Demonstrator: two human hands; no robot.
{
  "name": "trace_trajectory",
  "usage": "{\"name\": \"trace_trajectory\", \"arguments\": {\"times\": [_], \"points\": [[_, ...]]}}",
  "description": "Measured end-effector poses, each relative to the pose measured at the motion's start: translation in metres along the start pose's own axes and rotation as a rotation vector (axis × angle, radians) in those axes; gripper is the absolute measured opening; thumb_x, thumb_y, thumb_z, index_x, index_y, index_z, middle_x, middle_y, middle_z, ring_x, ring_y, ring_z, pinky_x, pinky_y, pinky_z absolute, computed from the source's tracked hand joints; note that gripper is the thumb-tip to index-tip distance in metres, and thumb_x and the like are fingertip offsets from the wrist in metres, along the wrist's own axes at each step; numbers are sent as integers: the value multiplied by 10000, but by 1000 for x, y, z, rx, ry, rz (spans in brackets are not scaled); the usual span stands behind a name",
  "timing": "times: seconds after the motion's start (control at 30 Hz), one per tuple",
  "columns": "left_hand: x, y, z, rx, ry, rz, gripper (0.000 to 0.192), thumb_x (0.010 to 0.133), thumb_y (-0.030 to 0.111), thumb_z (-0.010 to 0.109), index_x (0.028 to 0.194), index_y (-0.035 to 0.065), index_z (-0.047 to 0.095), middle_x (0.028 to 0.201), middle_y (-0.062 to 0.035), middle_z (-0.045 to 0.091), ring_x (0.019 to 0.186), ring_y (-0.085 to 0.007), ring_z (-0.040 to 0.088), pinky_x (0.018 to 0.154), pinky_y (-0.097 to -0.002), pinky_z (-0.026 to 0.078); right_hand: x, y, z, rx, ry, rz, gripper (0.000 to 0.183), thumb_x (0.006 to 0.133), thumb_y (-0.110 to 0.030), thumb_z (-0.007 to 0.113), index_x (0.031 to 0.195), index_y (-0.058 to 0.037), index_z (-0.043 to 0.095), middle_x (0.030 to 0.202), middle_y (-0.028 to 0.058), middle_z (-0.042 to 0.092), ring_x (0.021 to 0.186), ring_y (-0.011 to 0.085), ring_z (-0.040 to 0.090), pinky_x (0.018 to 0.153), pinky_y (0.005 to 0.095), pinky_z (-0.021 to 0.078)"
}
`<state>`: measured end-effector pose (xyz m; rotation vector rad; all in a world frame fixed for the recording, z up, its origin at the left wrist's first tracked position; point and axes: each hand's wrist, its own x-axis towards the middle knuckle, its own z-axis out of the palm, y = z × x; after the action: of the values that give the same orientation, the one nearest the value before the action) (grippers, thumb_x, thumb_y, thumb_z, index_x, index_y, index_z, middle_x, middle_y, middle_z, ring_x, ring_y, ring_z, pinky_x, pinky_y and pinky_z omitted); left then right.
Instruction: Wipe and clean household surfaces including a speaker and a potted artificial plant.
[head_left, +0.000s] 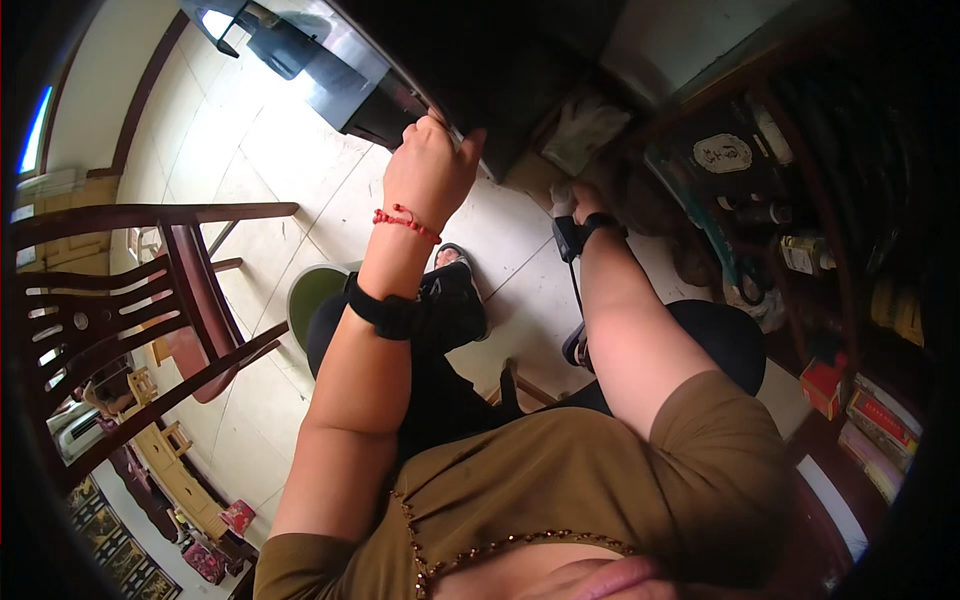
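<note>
My left hand (431, 161), with a red bead bracelet and a black strap on the wrist, grips the metal-trimmed edge of a dark glossy panel (390, 97). Its thumb rests on the dark inner side and the fingers curl over the outer side. Lower and to the right, my right hand (590, 201) reaches into shadow under the dark opening. A small whitish object (561, 199) lies against its fingers; whether they hold it cannot be told. Just beyond are a brown cardboard surface (529, 180) and a pale plastic bag (585, 131).
A green-lined bin (322, 289) stands beside my left knee. To the left is a dark wooden chair (172, 300) on the tiled floor (262, 157). On the right, dark wooden shelving (832, 247) holds a bottle (806, 255), a red box (823, 386) and other packages.
</note>
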<state>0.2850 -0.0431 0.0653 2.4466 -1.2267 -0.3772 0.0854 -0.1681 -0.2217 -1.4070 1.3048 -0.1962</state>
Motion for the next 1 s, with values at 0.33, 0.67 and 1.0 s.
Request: {"name": "trace_trajectory", "arguments": {"times": [0.33,0.67,1.0], "points": [[6,4,-1,8,57,61,477,793,380,584,1068,-2,507,933,-237,604,897,-388,570,769,-421,480,-85,54,16,75,-375,486,368,726,-315,697,889,7,630,824,94,648,691,192,602,593,339,459],[-7,15,45,289,-728,-21,429,796,407,510,998,50,635,947,-123,646,887,-289,620,766,-357,487,-59,20,-5,-646,-69,231,332,670,-303,644,850,-25,660,910,158,645,842,294,624,742,378,474],[-42,-29,160,107,-641,-434,394,760,354,599,1064,105,626,1110,-110,599,1059,-260,558,842,-364,458,-81,-34,-103,-455,117,-88,250,649,-257,613,721,-18,616,667,117,616,598,206,572,577,327,442]]}}
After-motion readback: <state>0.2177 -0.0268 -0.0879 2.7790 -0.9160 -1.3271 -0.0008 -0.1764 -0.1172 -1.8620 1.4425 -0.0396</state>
